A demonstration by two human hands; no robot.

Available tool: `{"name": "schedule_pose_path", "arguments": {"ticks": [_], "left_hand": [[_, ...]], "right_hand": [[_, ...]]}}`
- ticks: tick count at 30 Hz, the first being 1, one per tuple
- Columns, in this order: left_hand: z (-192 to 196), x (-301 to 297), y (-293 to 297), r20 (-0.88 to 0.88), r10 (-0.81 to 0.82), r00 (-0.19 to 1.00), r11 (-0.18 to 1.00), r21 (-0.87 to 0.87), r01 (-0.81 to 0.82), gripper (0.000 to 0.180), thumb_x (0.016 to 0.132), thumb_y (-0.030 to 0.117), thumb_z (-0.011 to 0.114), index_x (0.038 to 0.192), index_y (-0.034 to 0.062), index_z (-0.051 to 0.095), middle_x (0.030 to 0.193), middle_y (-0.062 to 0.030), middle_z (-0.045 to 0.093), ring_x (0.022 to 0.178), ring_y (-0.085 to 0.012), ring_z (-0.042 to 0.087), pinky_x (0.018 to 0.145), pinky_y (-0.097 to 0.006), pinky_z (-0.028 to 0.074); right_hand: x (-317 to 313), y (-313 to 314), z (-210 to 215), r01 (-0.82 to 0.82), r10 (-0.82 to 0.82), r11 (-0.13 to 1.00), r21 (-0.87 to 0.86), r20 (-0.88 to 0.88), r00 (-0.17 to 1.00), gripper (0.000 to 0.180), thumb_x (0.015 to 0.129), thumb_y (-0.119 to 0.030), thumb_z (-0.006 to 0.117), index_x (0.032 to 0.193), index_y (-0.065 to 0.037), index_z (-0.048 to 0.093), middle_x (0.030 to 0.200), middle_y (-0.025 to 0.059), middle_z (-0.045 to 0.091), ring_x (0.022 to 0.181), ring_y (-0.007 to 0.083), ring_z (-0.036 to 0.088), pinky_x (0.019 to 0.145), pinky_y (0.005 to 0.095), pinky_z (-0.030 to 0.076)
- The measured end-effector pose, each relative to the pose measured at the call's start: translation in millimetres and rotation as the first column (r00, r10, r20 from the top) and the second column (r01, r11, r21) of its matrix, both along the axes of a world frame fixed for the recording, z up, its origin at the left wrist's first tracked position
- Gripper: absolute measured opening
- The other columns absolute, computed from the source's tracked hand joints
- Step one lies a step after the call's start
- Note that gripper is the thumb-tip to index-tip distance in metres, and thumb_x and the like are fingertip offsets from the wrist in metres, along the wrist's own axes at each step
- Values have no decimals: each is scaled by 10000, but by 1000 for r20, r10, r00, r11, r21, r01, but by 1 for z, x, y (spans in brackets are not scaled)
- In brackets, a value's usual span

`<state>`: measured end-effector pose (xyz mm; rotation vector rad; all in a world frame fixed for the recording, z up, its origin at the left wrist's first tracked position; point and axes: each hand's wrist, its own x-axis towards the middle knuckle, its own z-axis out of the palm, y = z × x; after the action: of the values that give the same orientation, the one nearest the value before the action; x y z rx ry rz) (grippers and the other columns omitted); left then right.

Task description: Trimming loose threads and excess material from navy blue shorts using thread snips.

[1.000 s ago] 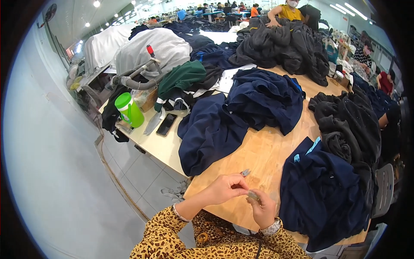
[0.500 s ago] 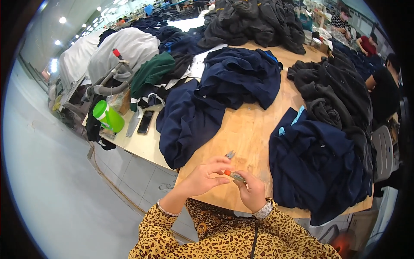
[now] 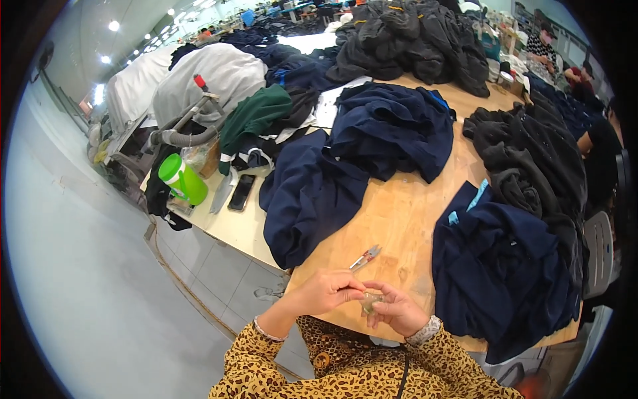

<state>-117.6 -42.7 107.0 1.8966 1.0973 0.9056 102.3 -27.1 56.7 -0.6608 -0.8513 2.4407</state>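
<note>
My right hand point(image 3: 399, 310) is closed around a small clear bottle point(image 3: 371, 304) and holds it low over the table's near edge. Against one end of the bottle, my left hand point(image 3: 327, 291) is pinched closed; its fingers cover whatever is between them. The red cap seen before is out of sight. A pair of thread snips point(image 3: 366, 257) lies on the wood just beyond my left hand, blades pointing away. Dark navy garments lie on both sides, one heap point(image 3: 312, 199) to the left and another point(image 3: 505, 272) to the right.
On the pale side table point(image 3: 222, 223) at left are a phone point(image 3: 241, 193), a green jug point(image 3: 184, 180) and a green cloth point(image 3: 254, 114). Dark grey fabric point(image 3: 412, 43) is piled at the back. A grey chair point(image 3: 598, 253) and people stand at the right.
The red cap that showed on the bottle is no longer visible. My left fingers have closed in on the bottle's end, and my right hand has turned. The whole view has shifted slightly.
</note>
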Motion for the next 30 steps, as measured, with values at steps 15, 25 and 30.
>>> {"name": "schedule_pose_path", "arguments": {"ticks": [15,25,30], "left_hand": [[-77,-240,63,649,761,24,416,-459,-785,132,870,111,609,971,30,579,756,-20,586,589,-89,535,524,-209,444],[-181,-397,155,505,766,-398,42,-656,-753,270,885,3,465,1148,-17,527,939,-104,543,719,-164,559,664,-274,525],[-190,-425,139,473,848,-239,-55,-371,-927,590,764,-128,399,1345,-24,386,1099,-199,530,697,-243,599,640,-292,527]], "right_hand": [[-35,-15,-101,-350,-711,215,912,392,584,678,792,-205,677,1330,16,329,1208,195,482,1170,371,413,1020,463,300],[-42,-11,-102,-427,-687,183,886,426,589,464,746,-102,661,1163,-9,480,1096,175,530,1097,362,468,958,457,337],[-44,-11,-100,-393,-687,176,903,399,608,412,746,-110,664,1121,-13,524,1061,150,558,1083,331,495,960,451,344]]}}
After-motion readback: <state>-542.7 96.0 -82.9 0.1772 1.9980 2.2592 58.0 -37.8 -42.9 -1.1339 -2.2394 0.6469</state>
